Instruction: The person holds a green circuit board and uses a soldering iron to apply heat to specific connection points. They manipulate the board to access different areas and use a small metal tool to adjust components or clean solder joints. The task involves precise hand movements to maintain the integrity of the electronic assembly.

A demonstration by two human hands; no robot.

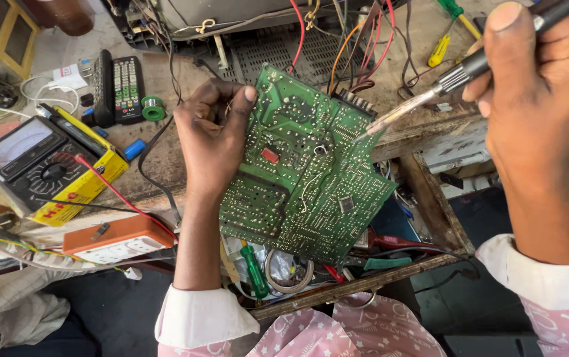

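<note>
board: green circuit board (304,168) held tilted over the cluttered tabletop (165,158), solder side up, wires running off its top edge
left hand (213,135): fingers clamped on the board's left edge, thumb on top
right hand (539,99): fingers closed round soldering iron (430,96), tip at the board's upper right edge
handling: judged light, stiff, fragile; best gripped by bare edges, joints avoided
nearby: yellow multimeter (46,165), remote (128,88)

A green circuit board (304,168) is held tilted above the workbench's front edge, solder side up, with silver joints, a small red part and a dark square chip; a soldering iron (430,89) slants down, its tip touching the board's upper right edge.
</note>
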